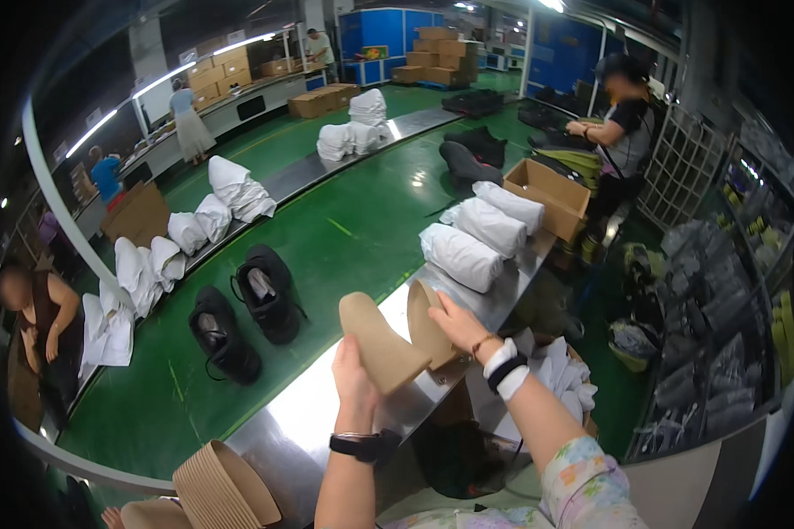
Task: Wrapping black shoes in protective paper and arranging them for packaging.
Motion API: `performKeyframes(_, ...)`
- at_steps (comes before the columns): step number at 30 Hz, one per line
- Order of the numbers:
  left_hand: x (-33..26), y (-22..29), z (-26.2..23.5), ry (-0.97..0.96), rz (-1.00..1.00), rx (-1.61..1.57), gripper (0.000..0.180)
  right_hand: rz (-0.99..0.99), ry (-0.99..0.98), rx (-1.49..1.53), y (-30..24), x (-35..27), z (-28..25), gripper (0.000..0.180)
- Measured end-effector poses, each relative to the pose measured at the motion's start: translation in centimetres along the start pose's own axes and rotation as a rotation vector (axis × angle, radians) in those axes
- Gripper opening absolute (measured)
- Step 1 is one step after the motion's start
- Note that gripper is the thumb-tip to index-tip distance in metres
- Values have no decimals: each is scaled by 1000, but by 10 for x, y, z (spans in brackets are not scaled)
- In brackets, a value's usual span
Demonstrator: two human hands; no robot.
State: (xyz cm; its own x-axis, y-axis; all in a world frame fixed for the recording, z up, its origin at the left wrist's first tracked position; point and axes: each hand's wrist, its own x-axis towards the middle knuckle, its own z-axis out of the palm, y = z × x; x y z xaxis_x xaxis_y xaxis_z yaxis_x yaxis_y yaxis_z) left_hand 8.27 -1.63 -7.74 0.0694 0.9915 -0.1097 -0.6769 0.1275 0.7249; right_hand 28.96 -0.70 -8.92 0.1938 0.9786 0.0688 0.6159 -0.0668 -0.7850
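Observation:
My left hand (353, 375) grips a tan, sole-shaped cardboard shoe insert (379, 339), its thumb lying along the left side. A second cardboard insert (422, 322), curved and tilted, is in my right hand (461, 326), with the thumb over its upper edge. The two inserts are close together above the metal ledge (304, 401). Beyond my left hand, a pair of black lace-up shoes, one nearer shoe (224, 335) and one farther shoe (272, 295), rests on the green belt (344, 251). A stack of nested tan inserts (225, 485) lies at the lower left.
White stuffed paper rolls (463, 256) lie on the ledge at right, before an open carton (551, 194). Crumpled white paper (560, 379) fills a box below. A rack of bagged items (701, 353) stands right. Co-workers sit at far right (626, 115) and left (48, 326).

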Motion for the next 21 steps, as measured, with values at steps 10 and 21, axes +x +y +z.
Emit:
performKeyframes(10,-18,-11,-36,85,-258,206,35,-345,224,30,-13,-20,-90,36)
performKeyframes(21,-25,0,-57,202,184,797,32,403,177,-404,316,-224,2,69)
